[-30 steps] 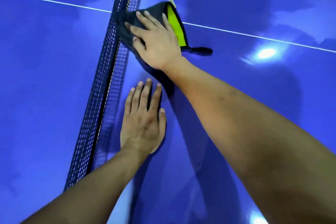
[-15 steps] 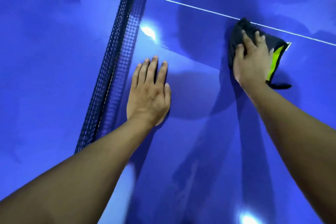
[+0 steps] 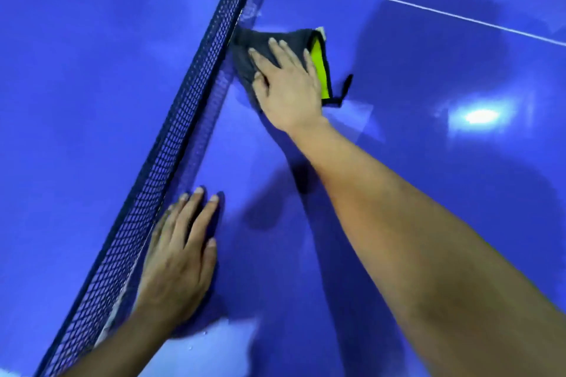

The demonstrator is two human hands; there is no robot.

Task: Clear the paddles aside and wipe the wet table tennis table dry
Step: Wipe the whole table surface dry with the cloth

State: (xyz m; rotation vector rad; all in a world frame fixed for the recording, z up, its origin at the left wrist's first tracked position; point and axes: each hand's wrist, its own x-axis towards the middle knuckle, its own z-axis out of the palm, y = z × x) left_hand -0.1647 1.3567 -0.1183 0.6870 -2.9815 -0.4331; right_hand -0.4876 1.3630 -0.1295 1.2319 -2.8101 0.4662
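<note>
A dark grey cloth (image 3: 245,49) with a bright yellow-green inner face lies on the glossy blue table tennis table (image 3: 428,193), its left edge against the net. My right hand (image 3: 288,82) presses flat on the cloth with fingers spread and straight. My left hand (image 3: 180,257) rests flat on the table surface right beside the net, nearer to me, fingers straight. No paddles are in view.
The black mesh net (image 3: 171,162) runs diagonally from upper middle to lower left. A white centre line (image 3: 428,8) crosses the far right of the table. Wet streaks and lamp glare (image 3: 477,116) show on the surface to the right.
My right hand swept the cloth from the net out to the right, then back left against the net. My left hand stayed flat on the table beside the net.
</note>
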